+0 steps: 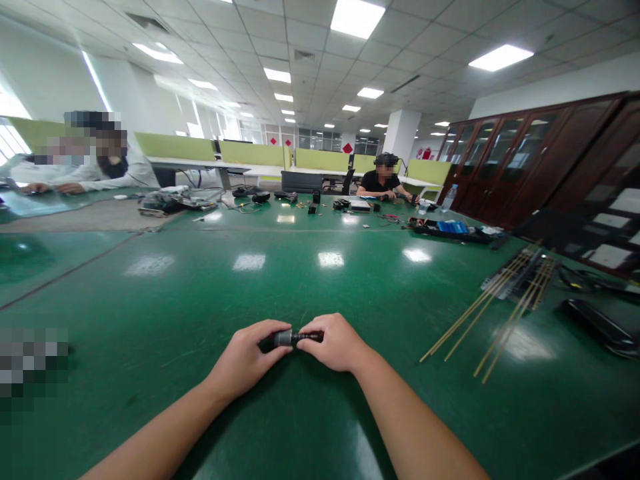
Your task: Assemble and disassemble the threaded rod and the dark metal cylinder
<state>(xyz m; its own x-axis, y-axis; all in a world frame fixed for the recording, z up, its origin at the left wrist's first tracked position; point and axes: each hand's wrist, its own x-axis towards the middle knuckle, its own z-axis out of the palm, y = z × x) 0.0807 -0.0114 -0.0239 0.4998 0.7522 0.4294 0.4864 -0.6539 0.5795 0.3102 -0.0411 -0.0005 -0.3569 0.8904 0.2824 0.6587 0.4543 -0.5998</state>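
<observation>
Just above the green tabletop, both hands meet at a dark cylindrical tool [283, 338] with a grey band, lying roughly level. My left hand [243, 357] is closed round its thicker black and grey body. With thumb and fingers, my right hand [336, 343] pinches the thinner, ridged black end [311, 337]. The two parts line up end to end; whether they are one piece or joined I cannot tell. Fingers cover much of both ends.
Thin yellowish rods [493, 303] lie over dark parts at right, near a black case [597, 327]. Farther back are a black tray with blue parts [453, 228], a plastic bottle [449, 199] and small electronics. Two people sit at the table, one opposite [384, 181], one at left [107, 157].
</observation>
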